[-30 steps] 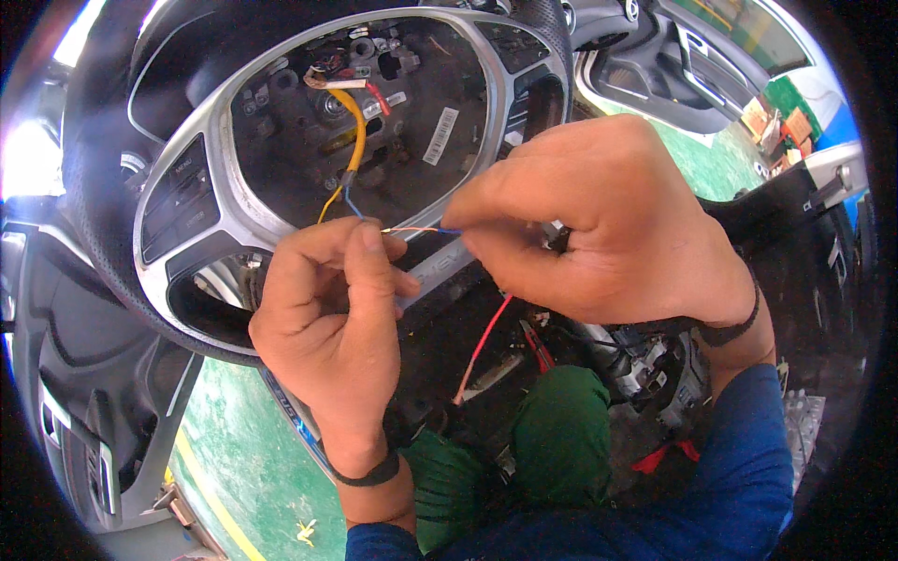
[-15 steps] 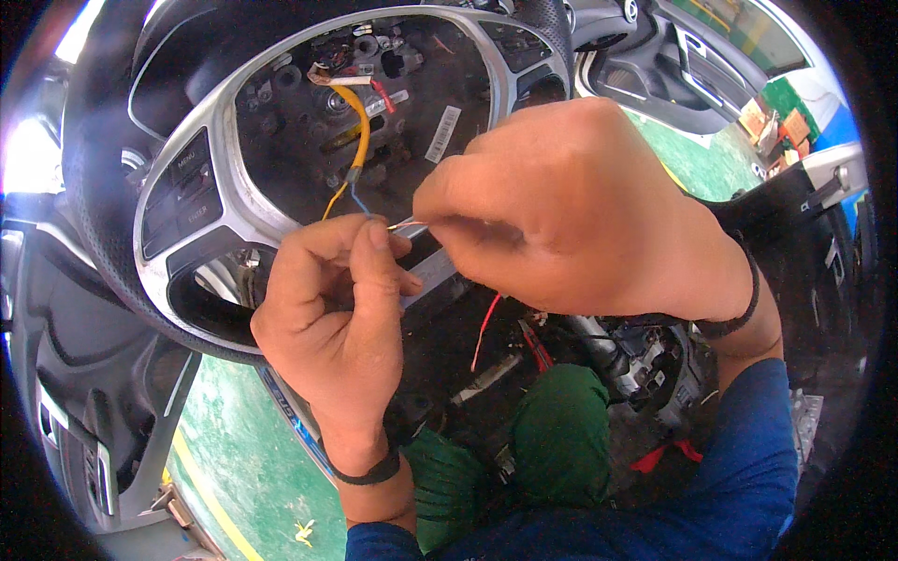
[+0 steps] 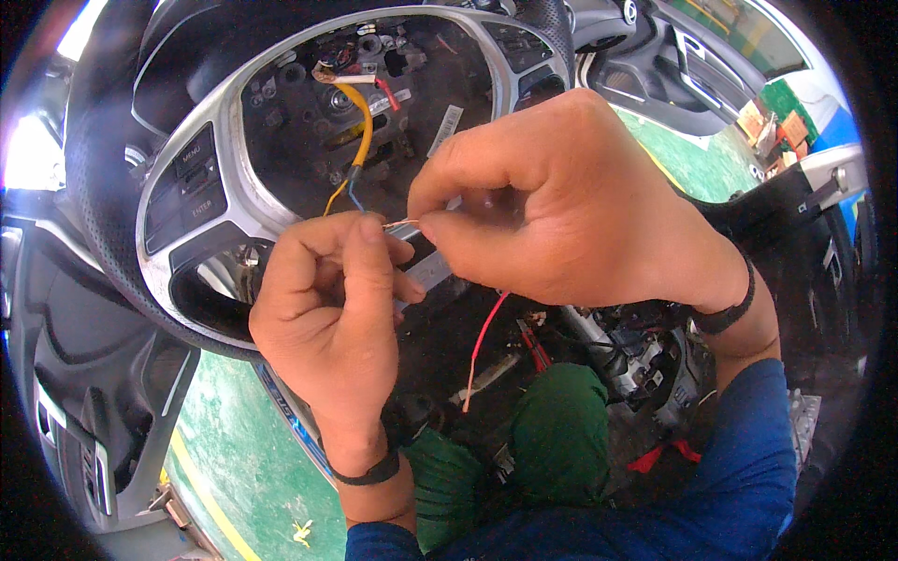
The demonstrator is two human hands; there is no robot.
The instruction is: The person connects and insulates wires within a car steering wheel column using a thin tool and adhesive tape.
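Note:
A steering wheel (image 3: 220, 150) without its centre cover fills the upper middle. A yellow-sleeved cable (image 3: 358, 117) hangs from its hub, splitting into a yellow wire (image 3: 334, 197) and a blue wire (image 3: 354, 194). Just in front of the wheel, my left hand (image 3: 329, 323) pinches wire ends between thumb and forefinger. Beside it, my right hand (image 3: 571, 210) grips the same short stretch of bare copper wire (image 3: 399, 223) with thumb and forefinger, its fingertips close to the left ones. A red wire (image 3: 481, 338) dangles below my right hand, its upper part hidden.
A car door (image 3: 94, 393) is at left, another (image 3: 655, 75) at top right, with green floor (image 3: 210, 449) outside. Red-handled pliers (image 3: 540, 348) lie in the dark footwell near metal parts (image 3: 636, 355) and my green-clad knee (image 3: 557, 430). Boxes (image 3: 792, 128) stand far right.
My right hand has moved left and slightly up, closer to my left fingertips. The exposed wire between them looks shorter and twisted; the blue piece at my right fingertips no longer shows.

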